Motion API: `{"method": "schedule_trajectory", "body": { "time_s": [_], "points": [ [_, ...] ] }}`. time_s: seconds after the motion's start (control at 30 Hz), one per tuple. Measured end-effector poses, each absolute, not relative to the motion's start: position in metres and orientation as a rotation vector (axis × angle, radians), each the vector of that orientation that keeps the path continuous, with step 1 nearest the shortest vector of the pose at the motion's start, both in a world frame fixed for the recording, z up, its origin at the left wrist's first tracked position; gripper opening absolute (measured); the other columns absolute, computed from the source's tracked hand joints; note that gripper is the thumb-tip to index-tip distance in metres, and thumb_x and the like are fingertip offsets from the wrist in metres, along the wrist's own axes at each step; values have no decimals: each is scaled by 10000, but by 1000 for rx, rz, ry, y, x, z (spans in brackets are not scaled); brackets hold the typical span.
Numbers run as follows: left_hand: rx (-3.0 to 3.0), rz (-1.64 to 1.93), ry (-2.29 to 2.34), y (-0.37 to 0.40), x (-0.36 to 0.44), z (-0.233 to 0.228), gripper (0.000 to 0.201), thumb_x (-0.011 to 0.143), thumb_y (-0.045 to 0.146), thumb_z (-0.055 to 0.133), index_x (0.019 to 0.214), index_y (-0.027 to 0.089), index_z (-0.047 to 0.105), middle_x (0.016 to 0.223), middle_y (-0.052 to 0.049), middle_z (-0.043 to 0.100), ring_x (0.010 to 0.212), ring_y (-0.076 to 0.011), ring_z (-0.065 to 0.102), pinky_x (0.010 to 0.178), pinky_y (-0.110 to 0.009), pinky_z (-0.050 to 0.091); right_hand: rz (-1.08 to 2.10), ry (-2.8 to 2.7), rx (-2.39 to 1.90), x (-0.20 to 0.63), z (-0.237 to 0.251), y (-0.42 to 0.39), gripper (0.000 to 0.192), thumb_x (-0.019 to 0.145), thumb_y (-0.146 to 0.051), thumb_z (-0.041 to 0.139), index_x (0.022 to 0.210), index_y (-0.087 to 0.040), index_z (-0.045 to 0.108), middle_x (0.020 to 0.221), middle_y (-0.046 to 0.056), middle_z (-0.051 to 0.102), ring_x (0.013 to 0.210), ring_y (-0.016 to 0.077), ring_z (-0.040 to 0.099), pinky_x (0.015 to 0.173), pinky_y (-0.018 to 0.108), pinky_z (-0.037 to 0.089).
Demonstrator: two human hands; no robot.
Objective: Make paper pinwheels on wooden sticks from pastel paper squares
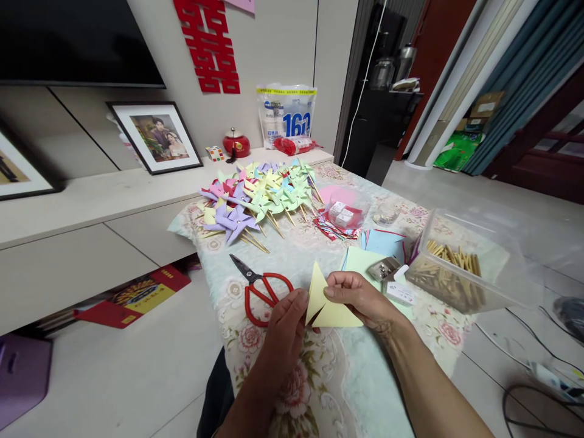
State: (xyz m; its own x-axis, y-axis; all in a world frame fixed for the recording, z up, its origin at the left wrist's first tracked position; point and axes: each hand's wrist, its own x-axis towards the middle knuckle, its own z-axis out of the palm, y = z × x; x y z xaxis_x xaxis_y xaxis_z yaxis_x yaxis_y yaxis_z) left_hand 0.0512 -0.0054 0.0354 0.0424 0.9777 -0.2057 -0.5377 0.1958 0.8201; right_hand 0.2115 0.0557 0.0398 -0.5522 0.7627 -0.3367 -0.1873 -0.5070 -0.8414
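Observation:
Between my two hands is a pale yellow sheet of paper [337, 315], folded to a triangle, with a slit cut in it. My left hand [288, 316] pinches its left edge between thumb and fingers. On the other side my right hand [353, 295] grips it, thumb on top. Scissors [264, 292] with red handles lie on the table just beyond my left hand, blades pointing away to the left. Farther back is a heap of paper pinwheels [260, 198] on wooden sticks, in purple, green, yellow and pink.
Right of my hands are green paper sheets [358, 261], blue sheets [383, 241], a small metal tin [384, 267] and a clear plastic box [456, 292] of wooden sticks. A round clear container [347, 204] sits behind them on the flowered tablecloth [292, 395].

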Motion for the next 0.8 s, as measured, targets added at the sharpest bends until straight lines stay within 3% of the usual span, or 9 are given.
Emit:
{"method": "schedule_trajectory", "body": {
  "time_s": [0.3, 0.47, 0.67, 0.8],
  "points": [
    [677, 1272, 939, -7, 48, 32, 310, 810, 505, 673, 652, 241, 634, 664, -72, 602, 641, -229, 549, 513, -329, 440, 2101, -1090, -923, 214, 38, 57, 349, 635, -370, 912, 812, -152, 704, 722, 29, 753, 630, 161, 710, 603, 254, 529],
    [589, 1245, 837, -7, 50, 31, 233, 768, 432, 744, 753, 205, 695, 722, -66, 680, 713, -228, 634, 587, -315, 481, 2106, -1139, -887, 215, 38, 56, 361, 661, -342, 904, 903, -142, 728, 774, 39, 762, 622, 130, 685, 605, 235, 523],
    [582, 1239, 764, -4, 52, 27, 373, 641, 272, 870, 968, 178, 717, 836, -41, 742, 764, -193, 685, 681, -285, 507, 2103, -1225, -840, 214, 39, 56, 556, 664, -261, 907, 1168, -150, 700, 624, -59, 642, 506, 49, 537, 497, 165, 384],
    [550, 1208, 727, -5, 50, 27, 339, 608, 229, 886, 903, 175, 726, 762, -25, 738, 743, -197, 698, 699, -290, 516, 2140, -1157, -799, 211, 41, 54, 628, 629, -254, 924, 1205, -183, 684, 629, -48, 656, 702, 119, 652, 644, 205, 453]
  ]
}}
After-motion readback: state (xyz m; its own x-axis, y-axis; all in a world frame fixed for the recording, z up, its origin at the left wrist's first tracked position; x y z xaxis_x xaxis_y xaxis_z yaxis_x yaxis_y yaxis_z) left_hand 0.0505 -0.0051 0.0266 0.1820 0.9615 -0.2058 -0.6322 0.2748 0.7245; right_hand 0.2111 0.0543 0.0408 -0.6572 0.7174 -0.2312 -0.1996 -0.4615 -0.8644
